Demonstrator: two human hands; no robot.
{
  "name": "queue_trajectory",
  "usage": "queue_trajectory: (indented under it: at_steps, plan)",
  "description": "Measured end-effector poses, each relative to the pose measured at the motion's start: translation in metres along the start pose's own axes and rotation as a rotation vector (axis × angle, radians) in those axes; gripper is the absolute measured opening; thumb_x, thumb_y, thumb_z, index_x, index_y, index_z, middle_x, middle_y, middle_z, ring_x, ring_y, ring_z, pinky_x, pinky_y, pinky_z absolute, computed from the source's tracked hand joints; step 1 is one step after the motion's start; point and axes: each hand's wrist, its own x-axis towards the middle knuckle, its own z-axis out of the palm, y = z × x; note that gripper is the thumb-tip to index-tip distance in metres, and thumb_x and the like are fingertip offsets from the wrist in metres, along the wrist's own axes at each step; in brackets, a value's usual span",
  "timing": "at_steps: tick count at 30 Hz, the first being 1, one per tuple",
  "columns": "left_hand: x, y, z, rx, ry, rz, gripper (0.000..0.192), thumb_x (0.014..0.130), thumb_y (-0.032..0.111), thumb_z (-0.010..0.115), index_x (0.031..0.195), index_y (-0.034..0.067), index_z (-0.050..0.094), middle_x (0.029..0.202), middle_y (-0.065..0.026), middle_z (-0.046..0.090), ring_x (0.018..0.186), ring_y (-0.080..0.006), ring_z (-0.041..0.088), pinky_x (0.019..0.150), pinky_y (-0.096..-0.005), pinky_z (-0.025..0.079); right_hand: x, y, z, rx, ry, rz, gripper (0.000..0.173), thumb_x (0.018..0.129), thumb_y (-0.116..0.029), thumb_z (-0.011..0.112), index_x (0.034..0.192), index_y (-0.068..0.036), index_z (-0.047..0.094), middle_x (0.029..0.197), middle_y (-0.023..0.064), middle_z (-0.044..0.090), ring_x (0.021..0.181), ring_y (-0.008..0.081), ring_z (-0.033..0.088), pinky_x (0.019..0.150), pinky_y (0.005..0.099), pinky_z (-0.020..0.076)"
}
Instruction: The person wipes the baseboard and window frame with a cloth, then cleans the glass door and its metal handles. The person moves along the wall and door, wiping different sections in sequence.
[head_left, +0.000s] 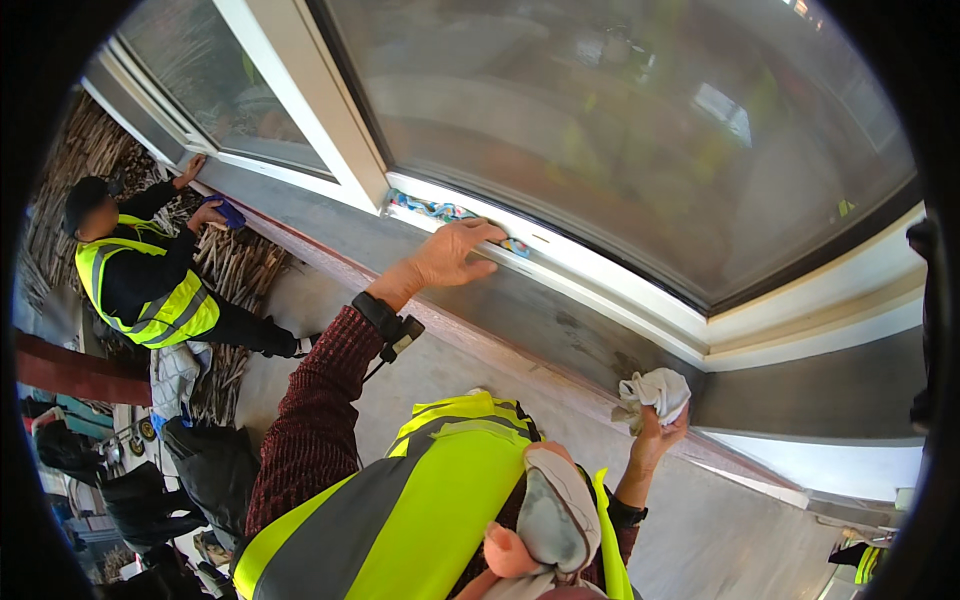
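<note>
My left hand (455, 253) reaches to the lower track of a white window frame (622, 294), with its fingers at a patterned, multicoloured cloth (427, 207). The cloth lies lengthwise in the track, partly under the fingers; whether they grip it I cannot tell. Lower right, my right hand (660, 435) holds a crumpled off-white cloth (657, 395) near the right end of the grey sill (547, 319). A large glass pane (600, 142) with reflections rises above the track.
At the left, a co-worker in a yellow reflective vest (146, 289) holds a purple cloth (227, 213) by the same ledge. Stacked sticks (232, 285) lie behind them. Dark garments (210, 465) hang lower left. A concrete floor (720, 517) extends below the sill.
</note>
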Motion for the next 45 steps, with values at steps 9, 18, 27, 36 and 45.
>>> queue_trajectory:
  at_steps: [9,18,27,36,45]
  plan:
    - [-0.028,-0.015,-0.022,0.055,0.35,-0.086,0.032,0.081,0.011,0.068,0.111,0.004,0.06,0.108,-0.0134,0.064,0.1,-0.0315,0.061,0.087,-0.037,0.048,-0.002,-0.002,0.0,-0.014,0.013,0.028,0.038,0.071,0.001,0.065,0.109,0.0,0.06,0.103,0.0055,0.064,0.093,0.0153,0.059,0.088,0.0283,0.0445]
    - [-0.046,-0.042,-0.035,0.749,0.299,-0.243,0.057,0.075,0.044,0.072,0.108,0.003,0.049,0.1,-0.0157,0.051,0.094,-0.0368,0.052,0.082,-0.0437,0.042,-0.003,-0.004,0.003,-0.122,0.017,-0.006,0.036,0.072,-0.005,0.061,0.108,0.003,0.061,0.101,0.0074,0.063,0.093,0.0166,0.059,0.086,0.029,0.0447]
    - [-0.034,-0.03,-0.025,0.591,0.342,-0.249,0.063,0.076,0.053,0.068,0.11,0.002,0.049,0.097,-0.0157,0.052,0.092,-0.0359,0.054,0.08,-0.0432,0.044,-0.003,-0.002,0.006,-0.07,0.042,0.047,0.036,0.07,-0.002,0.063,0.106,0.002,0.061,0.1,0.0061,0.063,0.091,0.0154,0.059,0.085,0.0285,0.0454]
    - [0.003,0.026,0.031,0.512,0.425,-0.178,0.054,0.08,0.053,0.066,0.099,0.004,0.053,0.087,-0.0131,0.053,0.079,-0.0327,0.057,0.067,-0.0419,0.047,-0.002,-0.002,0.004,0.0,-0.007,0.07,0.042,0.069,0.001,0.063,0.111,0.002,0.059,0.104,0.0062,0.063,0.095,0.0152,0.059,0.088,0.0287,0.0447]
    - [0.043,0.059,0.084,0.445,0.583,-0.282,0.025,0.076,0.024,0.071,0.076,0.006,0.055,0.075,-0.0091,0.056,0.064,-0.0315,0.058,0.052,-0.0409,0.046,-0.001,0.009,-0.002,0.023,-0.046,0.072,0.049,0.066,0.002,0.063,0.116,0.002,0.057,0.106,0.0064,0.063,0.097,0.0156,0.059,0.09,0.0289,0.0445]
